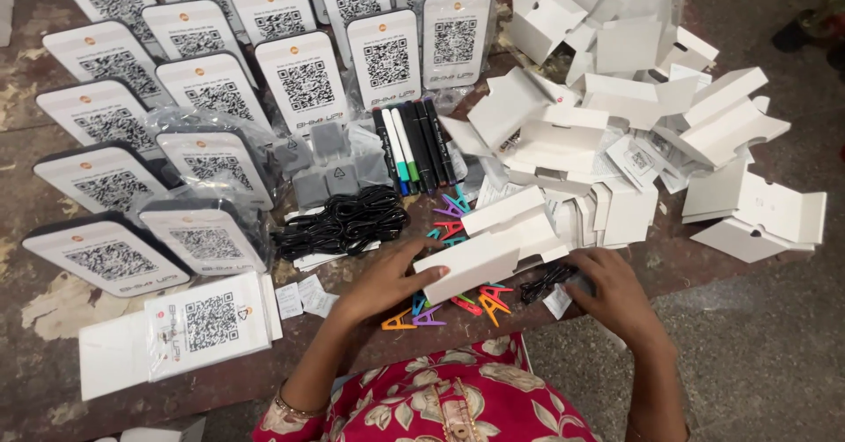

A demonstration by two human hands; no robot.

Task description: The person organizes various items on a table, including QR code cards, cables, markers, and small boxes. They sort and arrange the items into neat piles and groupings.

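Note:
My left hand (387, 279) grips the near end of a white cardboard box (480, 257) that lies tilted at the table's front edge. My right hand (612, 292) rests on the table beside the box, fingers curled over a small black bundle (546, 282) and a small white slip (557, 302). Colourful plastic clips (453, 305) lie scattered under and around the box.
Rows of white code-printed stands (211, 90) fill the left and back. Coiled black cables (343, 222), grey adapters (326, 178) and several marker pens (414, 147) sit in the middle. A heap of open white boxes (642, 99) covers the right. Flat printed cards (207, 323) lie front left.

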